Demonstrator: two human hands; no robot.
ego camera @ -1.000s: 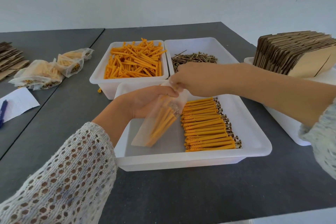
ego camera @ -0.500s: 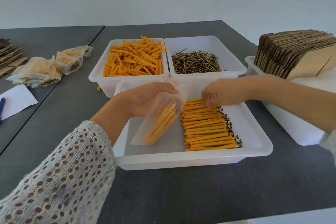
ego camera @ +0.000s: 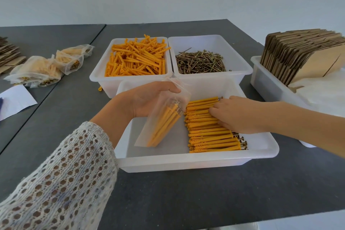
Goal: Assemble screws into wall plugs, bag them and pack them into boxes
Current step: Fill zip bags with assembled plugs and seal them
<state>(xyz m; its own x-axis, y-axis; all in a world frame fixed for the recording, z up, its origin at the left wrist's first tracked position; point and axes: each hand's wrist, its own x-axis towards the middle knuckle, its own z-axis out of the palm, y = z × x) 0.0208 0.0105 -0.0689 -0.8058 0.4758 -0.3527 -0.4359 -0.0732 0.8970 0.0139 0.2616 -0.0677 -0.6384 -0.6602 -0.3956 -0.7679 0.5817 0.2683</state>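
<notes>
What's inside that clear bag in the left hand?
The bag in the left hand holds several orange wall plugs, screw heads near its mouth. The exact count is hidden.

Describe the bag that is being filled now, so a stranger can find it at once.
Find the nearest white tray, holding a row of assembled orange plugs. Above its left half, the left hand holds a clear plastic bag, tilted. Unlike the filled bags lying far left, it is only partly full.

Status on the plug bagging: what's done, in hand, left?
Done: filled bags lie far left. In hand: left hand holds a part-filled bag; right hand reaches into the assembled plugs. Left: that row, loose plugs, screws, flat boxes.
</notes>
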